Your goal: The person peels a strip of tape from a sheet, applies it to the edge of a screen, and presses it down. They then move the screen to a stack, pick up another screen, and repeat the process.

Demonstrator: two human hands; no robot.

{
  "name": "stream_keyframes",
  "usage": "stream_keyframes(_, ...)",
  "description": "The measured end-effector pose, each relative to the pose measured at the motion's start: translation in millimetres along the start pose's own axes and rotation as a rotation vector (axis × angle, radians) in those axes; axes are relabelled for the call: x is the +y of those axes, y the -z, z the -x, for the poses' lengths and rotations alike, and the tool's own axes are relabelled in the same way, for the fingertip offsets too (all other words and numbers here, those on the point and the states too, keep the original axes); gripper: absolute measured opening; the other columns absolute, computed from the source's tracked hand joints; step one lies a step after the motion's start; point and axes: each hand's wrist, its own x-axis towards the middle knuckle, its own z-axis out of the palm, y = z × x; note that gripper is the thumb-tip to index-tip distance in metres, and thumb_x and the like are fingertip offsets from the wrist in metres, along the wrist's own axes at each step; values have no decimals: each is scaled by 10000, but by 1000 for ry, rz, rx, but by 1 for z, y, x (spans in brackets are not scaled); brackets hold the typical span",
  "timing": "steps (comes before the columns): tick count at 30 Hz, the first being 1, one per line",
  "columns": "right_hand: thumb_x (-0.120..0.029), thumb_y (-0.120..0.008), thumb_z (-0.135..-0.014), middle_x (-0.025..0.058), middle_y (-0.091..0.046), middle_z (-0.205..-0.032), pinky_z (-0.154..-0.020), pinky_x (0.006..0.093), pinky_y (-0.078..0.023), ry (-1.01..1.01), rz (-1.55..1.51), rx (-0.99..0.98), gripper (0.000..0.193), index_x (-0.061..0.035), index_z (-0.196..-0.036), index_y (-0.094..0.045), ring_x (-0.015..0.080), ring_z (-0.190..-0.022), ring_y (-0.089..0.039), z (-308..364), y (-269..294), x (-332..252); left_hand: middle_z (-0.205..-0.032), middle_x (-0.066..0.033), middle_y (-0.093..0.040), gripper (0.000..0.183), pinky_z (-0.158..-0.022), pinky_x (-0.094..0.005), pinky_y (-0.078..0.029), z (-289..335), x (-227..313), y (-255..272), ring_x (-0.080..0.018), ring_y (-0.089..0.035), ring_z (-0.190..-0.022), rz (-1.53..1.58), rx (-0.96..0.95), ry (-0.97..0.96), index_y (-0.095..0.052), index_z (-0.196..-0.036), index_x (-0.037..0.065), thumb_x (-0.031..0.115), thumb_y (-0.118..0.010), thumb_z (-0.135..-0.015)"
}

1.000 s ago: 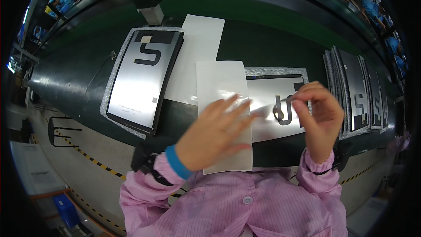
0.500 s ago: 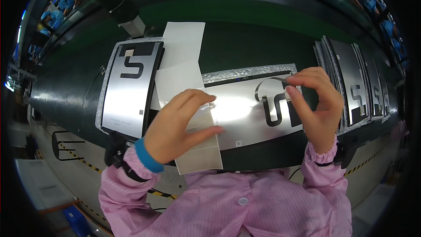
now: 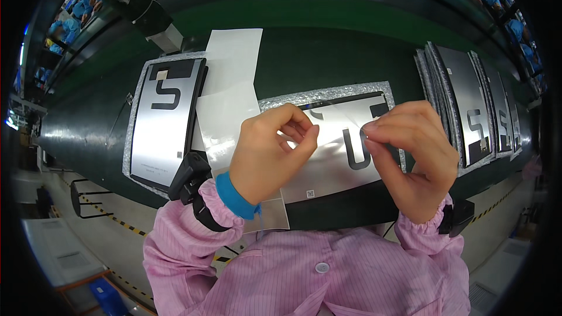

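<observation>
Over a flat silver panel [image 3: 325, 164] my two hands face each other. My left hand [image 3: 272, 149] is closed in a pinch above the panel's left part; what its fingertips hold, if anything, is too small to make out. My right hand [image 3: 415, 155] pinches the end of a thin strip, now barely visible, above the panel's right part. Beneath the right fingertips, a black hooked band [image 3: 358, 161] lies on the panel. Bubble wrap [image 3: 328, 92] shows along the panel's far edge. Left of it lie white sheets [image 3: 234, 50] and, partly under my left wrist, a beige sheet [image 3: 275, 216].
Another silver panel [image 3: 161, 134] with a black band lies on bubble wrap to the left. Several similar panels [image 3: 462, 76] lean in a row at the right. A dark post [image 3: 143, 14] with a pale block rises at the back left. The tabletop [image 3: 328, 47] is dark green.
My left hand has moved right and gone from spread fingers to a pinch. My right hand shifted slightly left and lower. The dark curl of strip below its fingers no longer shows plainly.
</observation>
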Motion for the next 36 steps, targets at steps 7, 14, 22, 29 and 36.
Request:
stream_keyframes(7,109,-730,-654,81,-668,-813,-664,313,-480,-39,-49,-29,238,1,-863,-700,235,-754,-606,1,2,-1,-825,-52,-648,80,-580,-192,-500,-4,0,5,-91,-644,-752,32,77,61,-618,-868,-25,31,-667,-840)
stream_keyframes(14,87,-724,-676,80,-669,-805,-686,317,-472,-62,-44,-10,207,1,-862,-695,236,-758,-608,2,1,4,-812,-42,-643,76,-566,-199,-480,-4,-11,11,-94,-630,-751,-21,78,23,-626,-849,-13,41,-671,-822)
stream_keyframes(22,-8,-697,-782,81,-685,-884,-784,288,-486,-520,-194,44,131,19,-907,-671,152,-837,-628,12,-10,49,-837,-69,-576,80,-735,-331,-430,-10,-21,14,-217,-544,-811,-301,-132,-190,-550,-777,30,9,-621,-747)
stream_keyframes(29,-114,-698,-814,142,-618,-1157,-993,375,-429,-375,-196,-221,401,-5,-1184,-589,270,-1105,-592,22,-32,95,-1032,-110,-561,100,-776,-347,-438,-25,-42,-1,-305,-554,-904,-379,-39,-298,-536,-797,27,11,-614,-736)
stream_keyframes(36,-179,-725,-802,166,-578,-1219,-1089,470,-310,-333,-43,-353,510,-12,-1249,-545,335,-1167,-535,35,-27,95,-1001,-114,-602,139,-818,-390,-422,-27,-33,-1,-319,-557,-918,-481,-150,-197,-535,-776,47,39,-648,-696)
